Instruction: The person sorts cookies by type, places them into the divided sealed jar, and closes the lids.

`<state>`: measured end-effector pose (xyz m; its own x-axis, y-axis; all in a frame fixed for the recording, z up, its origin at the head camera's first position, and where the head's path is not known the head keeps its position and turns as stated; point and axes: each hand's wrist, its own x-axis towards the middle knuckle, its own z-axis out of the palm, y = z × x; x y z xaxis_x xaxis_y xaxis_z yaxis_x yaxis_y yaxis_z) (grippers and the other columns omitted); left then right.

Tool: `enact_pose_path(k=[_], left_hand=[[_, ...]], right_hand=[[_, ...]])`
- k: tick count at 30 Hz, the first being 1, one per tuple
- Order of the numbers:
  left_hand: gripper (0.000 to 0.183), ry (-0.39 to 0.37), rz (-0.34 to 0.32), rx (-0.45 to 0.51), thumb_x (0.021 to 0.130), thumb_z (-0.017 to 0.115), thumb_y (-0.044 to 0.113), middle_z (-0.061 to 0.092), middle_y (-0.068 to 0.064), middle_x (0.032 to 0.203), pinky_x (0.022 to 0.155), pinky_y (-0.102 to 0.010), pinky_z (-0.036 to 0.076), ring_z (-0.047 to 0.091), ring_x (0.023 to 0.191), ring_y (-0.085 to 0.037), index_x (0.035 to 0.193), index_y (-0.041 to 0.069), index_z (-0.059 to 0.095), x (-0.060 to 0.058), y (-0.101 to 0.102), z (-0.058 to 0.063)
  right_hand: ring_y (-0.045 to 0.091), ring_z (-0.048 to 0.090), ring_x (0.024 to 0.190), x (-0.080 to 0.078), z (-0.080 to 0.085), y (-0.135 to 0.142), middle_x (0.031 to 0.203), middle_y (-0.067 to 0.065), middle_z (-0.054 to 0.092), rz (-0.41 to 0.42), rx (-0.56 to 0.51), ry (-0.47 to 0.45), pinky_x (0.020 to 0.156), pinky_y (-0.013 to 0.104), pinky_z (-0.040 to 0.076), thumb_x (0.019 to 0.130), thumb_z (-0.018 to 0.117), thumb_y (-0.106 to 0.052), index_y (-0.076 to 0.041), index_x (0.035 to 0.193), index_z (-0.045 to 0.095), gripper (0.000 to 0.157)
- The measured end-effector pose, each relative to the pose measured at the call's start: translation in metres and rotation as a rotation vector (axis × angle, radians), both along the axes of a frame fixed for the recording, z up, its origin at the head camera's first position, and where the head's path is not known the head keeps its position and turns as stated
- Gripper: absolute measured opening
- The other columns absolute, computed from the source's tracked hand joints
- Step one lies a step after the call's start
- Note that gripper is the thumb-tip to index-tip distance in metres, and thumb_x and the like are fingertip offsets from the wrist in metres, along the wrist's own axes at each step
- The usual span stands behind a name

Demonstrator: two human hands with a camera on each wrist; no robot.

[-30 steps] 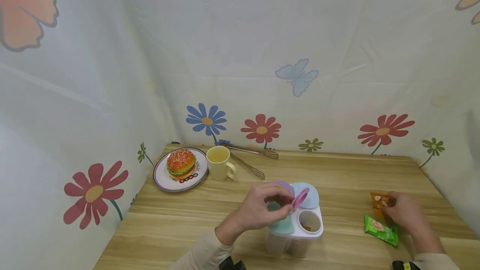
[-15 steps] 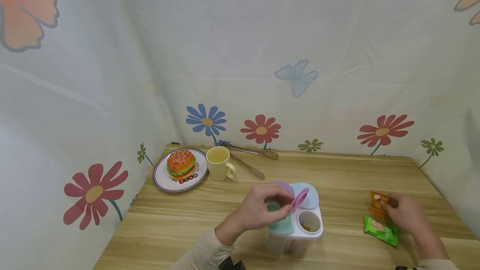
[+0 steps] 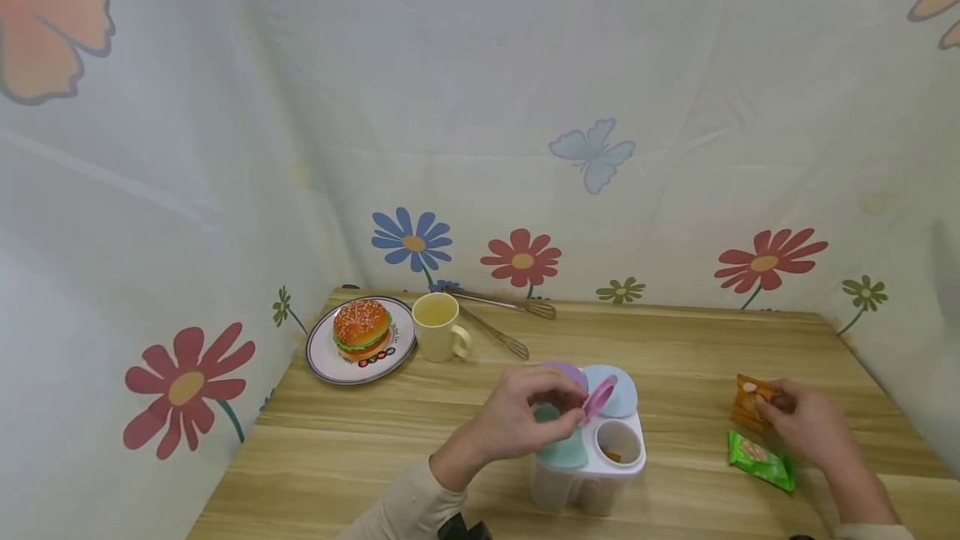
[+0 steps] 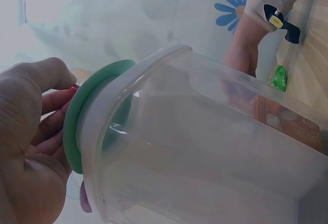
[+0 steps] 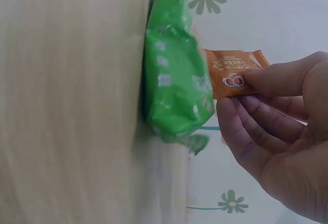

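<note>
My left hand (image 3: 513, 411) pinches a raised pink lid (image 3: 601, 398) on a white storage box (image 3: 630, 467) with clear compartments. Beneath that lid one round opening is uncovered, and an orange piece shows low inside. Green (image 3: 564, 450), blue (image 3: 612, 391) and purple lids cover the other openings. Through the clear wall in the left wrist view, an orange packet (image 4: 297, 124) shows at the bottom. On the right, my right hand (image 3: 813, 427) pinches an orange snack packet (image 5: 228, 75) between thumb and fingers. A green snack packet (image 5: 177, 80) lies on the table just in front of it.
At the back left a plate (image 3: 322, 348) bears a toy hamburger (image 3: 363, 328). Beside it stands a yellow mug (image 3: 437, 332), and two whisks (image 3: 498, 335) lie behind. A flowered curtain (image 3: 480, 107) surrounds the wooden table (image 3: 337, 465).
The right hand has lifted the orange packet and shifted it slightly left, away from the green one. The left hand and the pink lid stay in place.
</note>
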<state>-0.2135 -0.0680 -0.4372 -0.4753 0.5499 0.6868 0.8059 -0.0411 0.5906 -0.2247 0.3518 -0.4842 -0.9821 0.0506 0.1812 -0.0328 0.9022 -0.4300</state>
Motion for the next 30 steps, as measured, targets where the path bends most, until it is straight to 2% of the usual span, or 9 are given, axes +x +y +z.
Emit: enact_pose_path(k=[14, 18, 23, 26, 30], left_hand=[[0.016, 0.010, -0.012, 0.005, 0.084, 0.070, -0.001, 0.067, -0.006, 0.096, 0.072, -0.021, 0.060, 0.064, 0.084, -0.004, 0.099, 0.005, 0.069, 0.001, 0.000, -0.002], [0.017, -0.004, -0.005, 0.005, 0.083, 0.070, -0.003, 0.067, -0.009, 0.095, 0.072, -0.021, 0.060, 0.065, 0.083, -0.007, 0.098, 0.002, 0.069, 0.003, -0.001, 0.003], [0.017, 0.016, -0.008, 0.028, 0.079, 0.070, -0.009, 0.067, -0.015, 0.092, 0.071, -0.022, 0.060, 0.066, 0.080, -0.014, 0.095, -0.004, 0.068, 0.007, 0.000, 0.010], [0.017, 0.029, -0.010, 0.035, 0.078, 0.070, -0.009, 0.067, -0.014, 0.091, 0.070, -0.022, 0.060, 0.065, 0.080, -0.011, 0.094, -0.003, 0.068, 0.006, 0.000, 0.009], [0.017, 0.021, -0.008, 0.022, 0.081, 0.071, -0.005, 0.068, -0.010, 0.092, 0.071, -0.020, 0.059, 0.064, 0.082, -0.005, 0.096, 0.001, 0.069, 0.002, 0.000, 0.003]], right_hand=[[0.031, 0.067, 0.075, 0.010, 0.012, -0.026, 0.086, 0.020, 0.071, 0.040, -0.024, 0.083, 0.055, 0.031, 0.052, 0.090, 0.068, -0.018, 0.009, 0.105, 0.063, 0.031], [0.029, 0.066, 0.074, 0.011, 0.020, -0.037, 0.085, 0.018, 0.070, 0.037, -0.026, 0.110, 0.055, 0.030, 0.051, 0.090, 0.069, -0.020, 0.008, 0.105, 0.064, 0.032], [0.030, 0.067, 0.074, 0.015, 0.030, -0.049, 0.085, 0.017, 0.071, 0.055, -0.036, 0.143, 0.053, 0.028, 0.050, 0.091, 0.068, -0.023, 0.006, 0.106, 0.063, 0.033], [0.029, 0.067, 0.075, 0.018, 0.034, -0.056, 0.085, 0.016, 0.071, 0.063, -0.047, 0.162, 0.052, 0.024, 0.049, 0.091, 0.068, -0.024, 0.005, 0.106, 0.064, 0.032], [0.025, 0.067, 0.072, 0.023, 0.036, -0.064, 0.085, 0.014, 0.071, 0.082, -0.068, 0.183, 0.054, 0.022, 0.051, 0.090, 0.069, -0.021, 0.004, 0.105, 0.065, 0.030]])
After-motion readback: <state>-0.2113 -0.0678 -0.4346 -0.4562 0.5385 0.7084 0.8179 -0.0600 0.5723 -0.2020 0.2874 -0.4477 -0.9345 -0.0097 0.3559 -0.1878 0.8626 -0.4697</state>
